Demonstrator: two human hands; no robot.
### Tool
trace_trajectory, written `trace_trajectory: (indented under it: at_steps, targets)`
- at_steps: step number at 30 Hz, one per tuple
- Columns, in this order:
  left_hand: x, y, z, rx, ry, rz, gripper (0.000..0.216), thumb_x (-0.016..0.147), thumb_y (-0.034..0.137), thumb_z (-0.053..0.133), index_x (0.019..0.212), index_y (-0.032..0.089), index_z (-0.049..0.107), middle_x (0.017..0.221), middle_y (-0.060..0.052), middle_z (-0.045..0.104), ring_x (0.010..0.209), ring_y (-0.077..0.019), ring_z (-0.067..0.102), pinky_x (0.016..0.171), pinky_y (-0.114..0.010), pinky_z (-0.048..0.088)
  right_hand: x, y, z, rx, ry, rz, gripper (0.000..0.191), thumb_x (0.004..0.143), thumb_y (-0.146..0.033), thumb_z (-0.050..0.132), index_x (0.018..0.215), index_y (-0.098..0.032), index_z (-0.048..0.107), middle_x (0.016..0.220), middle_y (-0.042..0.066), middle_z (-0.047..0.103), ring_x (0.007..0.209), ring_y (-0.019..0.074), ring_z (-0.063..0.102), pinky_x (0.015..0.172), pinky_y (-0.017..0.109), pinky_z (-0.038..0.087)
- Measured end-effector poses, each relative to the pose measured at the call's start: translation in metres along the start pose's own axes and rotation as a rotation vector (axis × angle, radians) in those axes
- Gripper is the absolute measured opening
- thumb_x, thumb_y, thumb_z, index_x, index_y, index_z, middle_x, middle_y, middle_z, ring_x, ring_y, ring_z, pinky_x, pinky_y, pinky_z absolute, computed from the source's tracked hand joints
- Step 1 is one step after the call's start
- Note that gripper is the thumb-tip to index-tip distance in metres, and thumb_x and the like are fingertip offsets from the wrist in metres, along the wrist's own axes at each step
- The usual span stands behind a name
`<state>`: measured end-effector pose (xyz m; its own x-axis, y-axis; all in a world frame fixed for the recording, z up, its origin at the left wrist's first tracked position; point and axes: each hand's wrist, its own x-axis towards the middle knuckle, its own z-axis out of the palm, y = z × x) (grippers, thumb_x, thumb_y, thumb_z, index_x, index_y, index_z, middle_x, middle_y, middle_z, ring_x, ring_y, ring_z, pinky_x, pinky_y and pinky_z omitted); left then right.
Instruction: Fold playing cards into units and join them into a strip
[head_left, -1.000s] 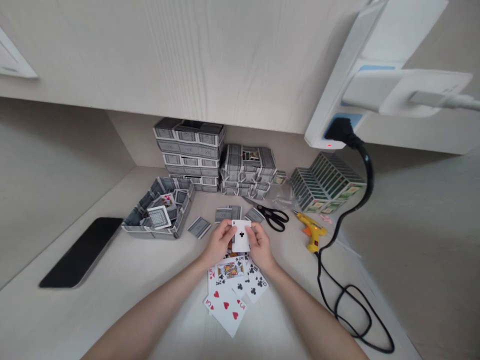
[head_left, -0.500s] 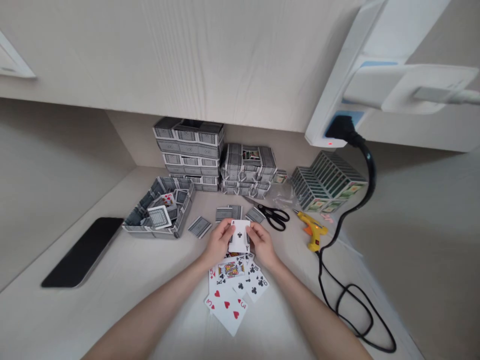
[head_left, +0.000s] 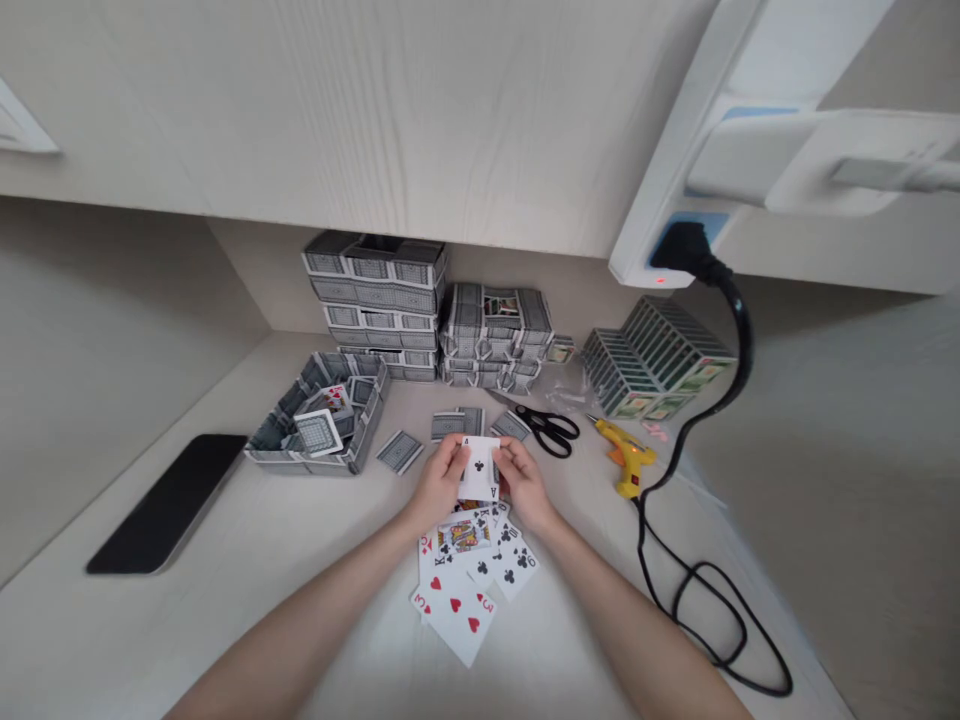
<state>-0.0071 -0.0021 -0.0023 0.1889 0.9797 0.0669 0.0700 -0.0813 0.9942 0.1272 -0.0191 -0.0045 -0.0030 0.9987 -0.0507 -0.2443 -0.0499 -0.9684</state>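
An ace of clubs playing card (head_left: 479,470) faces up between my two hands. My left hand (head_left: 439,483) is closed on its left edge, thumb on the face. On the opposite edge, my right hand (head_left: 523,483) pinches the same card. Whether other cards lie behind it, I cannot tell. Just below, several face-up cards are spread on the table, among them a king (head_left: 463,536), a three of hearts (head_left: 454,612) and a nine of clubs (head_left: 517,572). Beyond my hands lie face-down cards, including one (head_left: 400,452) at the left.
A card-built tray (head_left: 300,466) with loose cards stands left, beside a black phone (head_left: 169,505). Card-built boxes (head_left: 379,290) are stacked behind. Black-handled scissors (head_left: 551,430), a yellow glue gun (head_left: 626,458), its black cable (head_left: 679,590) and green-edged card packs (head_left: 660,360) are at the right.
The view has shifted very slightly. Both hands still hold the ace of clubs in nearly the same place, and the cards on the table have not moved.
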Motion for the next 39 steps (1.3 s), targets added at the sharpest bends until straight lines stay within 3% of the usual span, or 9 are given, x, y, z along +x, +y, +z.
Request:
trace_trajectory:
  at_steps: [6, 17, 25, 39]
  targets:
    - [-0.0007, -0.0007, 0.0002, 0.139, 0.032, 0.061, 0.037, 0.084, 0.039, 0.042, 0.114, 0.019, 0.052, 0.094, -0.005, 0.063, 0.066, -0.0128, 0.053, 0.057, -0.022, 0.043, 0.0016, 0.0065, -0.0026, -0.069, 0.072, -0.048, 0.042, 0.074, -0.047, 0.056, 0.104, -0.019, 0.058, 0.067, 0.0, 0.056, 0.051, 0.0102, 0.044, 0.043, 0.02, 0.037]
    - [-0.0006, -0.0035, -0.0005, 0.201, 0.042, 0.092, 0.043, 0.085, 0.037, 0.041, 0.123, 0.019, 0.048, 0.093, -0.005, 0.066, 0.069, -0.0143, 0.057, 0.059, -0.023, 0.045, 0.0017, 0.0076, -0.0035, -0.095, 0.073, -0.087, 0.042, 0.075, -0.042, 0.056, 0.112, -0.021, 0.059, 0.099, 0.004, 0.064, 0.085, 0.0188, 0.058, 0.069, 0.03, 0.049]
    - [-0.0012, -0.0044, -0.0005, 0.218, 0.019, 0.095, 0.046, 0.086, 0.036, 0.038, 0.129, 0.018, 0.042, 0.098, -0.006, 0.065, 0.07, -0.0133, 0.056, 0.061, -0.022, 0.045, 0.0015, 0.0076, -0.0033, -0.122, 0.065, -0.112, 0.041, 0.077, -0.04, 0.055, 0.113, -0.022, 0.059, 0.1, 0.004, 0.065, 0.091, 0.0207, 0.058, 0.071, 0.032, 0.051]
    - [-0.0022, -0.0076, 0.0001, 0.295, -0.003, 0.124, 0.048, 0.09, 0.038, 0.029, 0.133, 0.017, 0.032, 0.096, -0.007, 0.064, 0.072, -0.0141, 0.057, 0.065, -0.025, 0.046, 0.0006, 0.0043, -0.0031, -0.177, 0.029, -0.181, 0.05, 0.079, -0.047, 0.051, 0.121, -0.021, 0.052, 0.123, 0.005, 0.055, 0.115, 0.0234, 0.047, 0.1, 0.041, 0.033]
